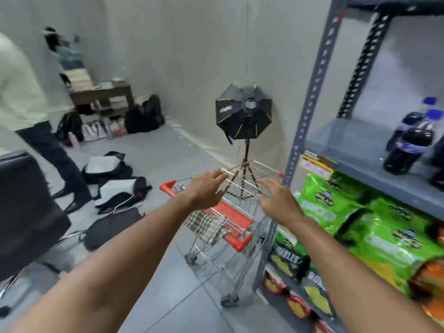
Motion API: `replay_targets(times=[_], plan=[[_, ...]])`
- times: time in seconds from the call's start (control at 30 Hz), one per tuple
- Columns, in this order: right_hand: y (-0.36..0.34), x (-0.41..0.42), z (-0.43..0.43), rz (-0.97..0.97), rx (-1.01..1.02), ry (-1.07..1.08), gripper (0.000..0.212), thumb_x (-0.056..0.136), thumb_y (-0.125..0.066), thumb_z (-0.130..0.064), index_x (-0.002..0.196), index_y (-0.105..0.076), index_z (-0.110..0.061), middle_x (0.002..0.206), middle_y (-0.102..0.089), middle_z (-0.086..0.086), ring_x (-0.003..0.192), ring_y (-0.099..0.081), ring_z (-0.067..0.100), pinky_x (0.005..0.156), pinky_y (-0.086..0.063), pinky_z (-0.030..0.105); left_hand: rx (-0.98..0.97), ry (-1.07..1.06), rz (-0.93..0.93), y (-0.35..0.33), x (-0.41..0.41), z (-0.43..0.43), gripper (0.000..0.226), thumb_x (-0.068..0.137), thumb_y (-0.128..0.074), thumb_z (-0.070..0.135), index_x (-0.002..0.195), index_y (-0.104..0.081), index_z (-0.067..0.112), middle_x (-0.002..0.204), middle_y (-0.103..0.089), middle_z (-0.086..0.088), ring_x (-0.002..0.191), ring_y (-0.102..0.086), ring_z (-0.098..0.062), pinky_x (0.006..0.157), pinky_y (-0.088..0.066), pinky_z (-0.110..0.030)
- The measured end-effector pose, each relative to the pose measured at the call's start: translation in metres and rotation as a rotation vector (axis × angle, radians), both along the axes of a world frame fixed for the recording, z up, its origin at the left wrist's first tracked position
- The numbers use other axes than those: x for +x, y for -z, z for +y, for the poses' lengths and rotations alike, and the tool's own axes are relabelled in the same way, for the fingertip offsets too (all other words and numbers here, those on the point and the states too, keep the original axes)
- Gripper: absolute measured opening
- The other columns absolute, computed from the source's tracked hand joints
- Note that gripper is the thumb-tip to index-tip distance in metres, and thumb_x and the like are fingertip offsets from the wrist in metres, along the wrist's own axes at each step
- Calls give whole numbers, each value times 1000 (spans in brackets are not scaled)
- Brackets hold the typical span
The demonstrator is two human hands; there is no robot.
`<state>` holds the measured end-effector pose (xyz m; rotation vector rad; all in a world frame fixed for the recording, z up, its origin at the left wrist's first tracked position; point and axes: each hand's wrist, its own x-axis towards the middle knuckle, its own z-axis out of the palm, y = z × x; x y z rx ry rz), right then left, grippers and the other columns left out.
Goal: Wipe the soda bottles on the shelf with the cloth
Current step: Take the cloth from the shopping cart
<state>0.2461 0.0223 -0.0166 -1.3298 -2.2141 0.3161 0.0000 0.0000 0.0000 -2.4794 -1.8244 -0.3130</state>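
A checked beige cloth (209, 226) lies in the child seat of a small wire shopping cart (264, 174) with red trim. Dark soda bottles (408, 145) with blue caps stand on a grey shelf (348, 150) at the right. My left hand (204, 191) hovers over the cart, fingers spread and empty, just above the cloth. My right hand (278, 200) is stretched out beside it, also empty with fingers apart, between the cart and the shelf post.
Green snack bags (374, 231) fill the shelf below the bottles, with more packets lower down. A softbox light on a tripod (243, 111) stands behind the cart. A black chair (26, 207) is at left. Bags lie on the floor, and a person (28, 111) walks at the far left.
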Motion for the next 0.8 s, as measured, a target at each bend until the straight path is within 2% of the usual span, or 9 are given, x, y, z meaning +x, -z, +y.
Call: replay_targets(times=[0.07, 0.13, 0.27, 0.43, 0.5, 0.6, 0.63, 0.7, 0.8], plan=[[21, -33, 6, -37, -116, -58, 45, 89, -62, -19, 133, -56, -26, 137, -59, 3, 118, -59, 25, 100, -50, 42, -68, -82, 12, 21, -30, 7, 56, 96, -56, 26, 150, -42, 18, 151, -50, -8, 127, -55, -31, 91, -51, -41], [48, -68, 9, -109, -240, -124, 43, 90, -60, -24, 132, -54, -30, 135, -59, -2, 116, -60, 20, 97, -52, 41, -167, -173, -14, 53, -63, 16, 56, 94, -58, 26, 147, -46, 17, 148, -52, -10, 128, -54, -31, 98, -50, -43], [94, -123, 28, -185, -334, -153, 49, 90, -54, -29, 139, -49, -31, 147, -51, -4, 130, -52, 19, 107, -45, 41, -306, -274, -67, 102, -113, 47, 46, 96, -57, 32, 139, -52, 17, 140, -55, -10, 124, -56, -30, 95, -52, -44], [136, -169, 47, -268, -412, -174, 53, 93, -58, -26, 144, -46, -26, 150, -47, 0, 138, -44, 21, 112, -37, 39, -331, -462, -186, 144, -139, 72, 19, 97, -52, 33, 104, -56, 16, 112, -68, -11, 81, -59, -22, 67, -50, -37], [148, -181, 52, -287, -416, -196, 51, 93, -60, -26, 143, -48, -24, 147, -50, -2, 134, -47, 22, 111, -42, 41, -393, -583, -303, 160, -142, 74, 30, 98, -49, 43, 101, -59, 15, 106, -71, -12, 79, -60, -23, 68, -51, -34], [163, -195, 58, -300, -424, -200, 51, 95, -61, -26, 144, -44, -26, 147, -46, -10, 125, -52, 15, 103, -49, 41, -649, -640, -596, 186, -146, 70, 63, 99, -47, 61, 116, -62, 2, 112, -70, -17, 97, -67, -30, 85, -55, -39], [166, -198, 58, -301, -412, -198, 52, 96, -62, -27, 144, -43, -27, 147, -45, -11, 122, -54, 15, 100, -51, 40, -757, -632, -727, 189, -147, 66, 63, 99, -49, 61, 115, -62, 1, 114, -69, -17, 103, -68, -31, 89, -56, -41], [168, -205, 59, -300, -380, -206, 51, 96, -62, -27, 143, -43, -26, 145, -46, -11, 118, -55, 16, 95, -53, 38, -899, -558, -971, 188, -149, 60, 43, 100, -59, 47, 113, -62, 6, 114, -70, -14, 105, -68, -30, 87, -57, -41], [162, -210, 59, -226, -345, -192, 49, 94, -63, -28, 138, -42, -31, 135, -50, -12, 113, -56, 16, 91, -55, 40, -820, -331, -1068, 169, -151, 65, 14, 102, -62, 22, 106, -65, 9, 98, -72, -11, 85, -69, -20, 71, -60, -28]])
